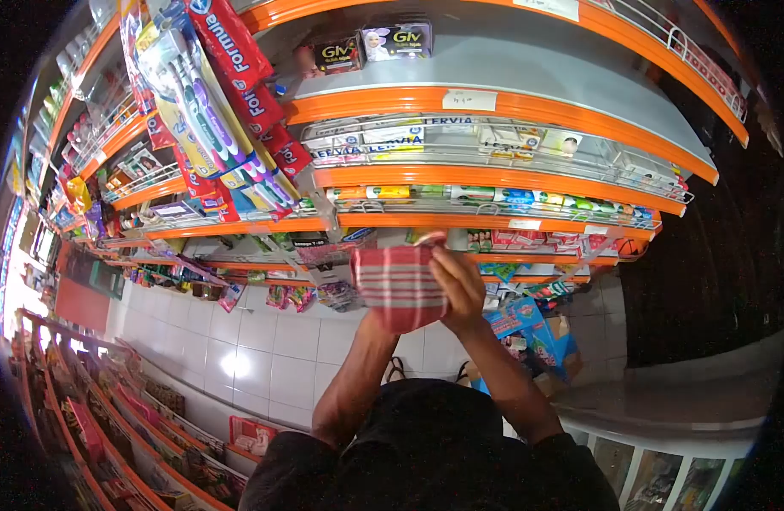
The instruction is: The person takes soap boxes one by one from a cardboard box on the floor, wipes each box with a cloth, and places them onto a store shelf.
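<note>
Above the floor [297, 334], out in front of the lower tiers: plaid cloth [400, 285], red with pale and dark stripes. Right hand [463, 289] has it by the right edge, fingers curled over the near face. Left hand [379, 327] is mostly hidden behind its lower left; can't tell how tight that grip is. Cloth slightly blurred; can't tell if folded or sewn as a pouch.

Orange-edged shelf [371, 176] ahead. Upper tier: two Giv boxes [398, 43] side by side, toward the left. Tier below: Lervia boxes [394, 136] behind a wire rail. Under those, a row of tubes [515, 197]. Left of these, toothbrushes [206, 111] hang beside red Formula packs [230, 41].

Floor, right side: blue carton [528, 330]. Sandals [395, 368] show just past the black shirt [434, 443].
</note>
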The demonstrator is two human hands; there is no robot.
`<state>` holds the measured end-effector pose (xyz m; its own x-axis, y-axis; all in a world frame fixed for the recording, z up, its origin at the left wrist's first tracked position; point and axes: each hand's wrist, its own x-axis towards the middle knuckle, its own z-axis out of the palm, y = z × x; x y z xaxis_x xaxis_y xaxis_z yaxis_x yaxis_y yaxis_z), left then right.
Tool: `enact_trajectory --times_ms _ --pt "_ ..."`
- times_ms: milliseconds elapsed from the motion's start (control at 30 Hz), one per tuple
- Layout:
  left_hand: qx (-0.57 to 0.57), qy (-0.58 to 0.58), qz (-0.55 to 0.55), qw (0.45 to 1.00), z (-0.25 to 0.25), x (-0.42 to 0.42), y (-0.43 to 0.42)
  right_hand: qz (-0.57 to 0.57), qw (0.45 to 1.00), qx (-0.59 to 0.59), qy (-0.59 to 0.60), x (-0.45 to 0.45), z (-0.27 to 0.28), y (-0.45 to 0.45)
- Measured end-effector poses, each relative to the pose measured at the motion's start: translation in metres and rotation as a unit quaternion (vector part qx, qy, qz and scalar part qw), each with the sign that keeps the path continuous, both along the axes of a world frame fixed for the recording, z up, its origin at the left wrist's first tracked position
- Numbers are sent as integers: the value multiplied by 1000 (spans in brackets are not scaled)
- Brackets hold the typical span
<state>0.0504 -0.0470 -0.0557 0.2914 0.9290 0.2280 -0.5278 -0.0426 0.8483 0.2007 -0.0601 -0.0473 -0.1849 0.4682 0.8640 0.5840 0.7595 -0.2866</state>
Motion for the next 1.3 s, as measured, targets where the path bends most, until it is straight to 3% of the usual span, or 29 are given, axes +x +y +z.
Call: enact_trajectory --times_ms 67,133,167,200,233,300,433,500,533,567,600,667,700,767,900,967,1000,1033,1100,1133,1167,1200,1233,1300 --pt "-278 -203 4 939 6 3 -6 -29 999 31 32 10 -16 2" --pt "-297 -144 15 944 37 8 -10 -111 973 -104 174 19 -20 2" --pt "-317 -83 29 944 43 10 -10 -112 973 -103 173 18 -25 5" --pt "-236 -4 4 972 30 9 -12 -64 941 -148 299 14 -30 8" --pt "-237 -4 3 971 27 12 -16 -14 887 -191 420 14 -35 8" --pt "-266 25 -1 964 54 25 -28 -39 892 -220 392 16 -20 7" --pt "-256 22 56 965 18 29 -18 -35 897 -226 379 13 -15 2" --pt "-281 -19 7 959 25 30 -15 -45 844 -294 446 10 -22 2" --pt "-245 39 44 968 29 34 -16 14 771 -362 523 9 -26 3" --pt "-208 98 81 970 32 35 -17 15 772 -362 522 7 -23 2" --pt "-204 82 84 972 28 34 -13 26 746 -406 527 4 -10 -3" --pt "-192 80 129 970 26 38 -9 93 780 -410 463 -10 18 -26" --pt "-179 78 171 966 27 39 -8 21 915 -321 244 -4 -33 -23" --pt "-168 58 194 965 26 34 -2 91 878 -376 281 -19 -50 -32" --pt "-124 10 240 963 17 11 18 50 870 -373 319 -23 -7 -56" --pt "-165 -12 228 960 27 2 18 58 840 -376 387 -9 -3 -57" --pt "-163 -12 230 959 34 0 18 107 781 -392 475 1 -6 -47" --pt "-149 -42 252 955 40 1 17 75 703 -434 558 9 -26 -41" --pt "-136 -74 272 950 58 9 8 -44 702 -430 566 6 7 -38" --pt "-120 -67 255 957 71 16 -1 18 672 -447 591 4 4 -33" --pt "-105 -57 238 964 77 21 -7 72 694 -431 572 -5 14 -33" --pt "-44 50 265 962 62 21 3 129 711 -415 553 -14 24 -34" --pt "-61 32 265 962 46 29 -2 112 770 -450 438 -15 27 -36" --pt "-31 88 326 941 49 41 -11 121 897 -225 361 -35 41 -28"
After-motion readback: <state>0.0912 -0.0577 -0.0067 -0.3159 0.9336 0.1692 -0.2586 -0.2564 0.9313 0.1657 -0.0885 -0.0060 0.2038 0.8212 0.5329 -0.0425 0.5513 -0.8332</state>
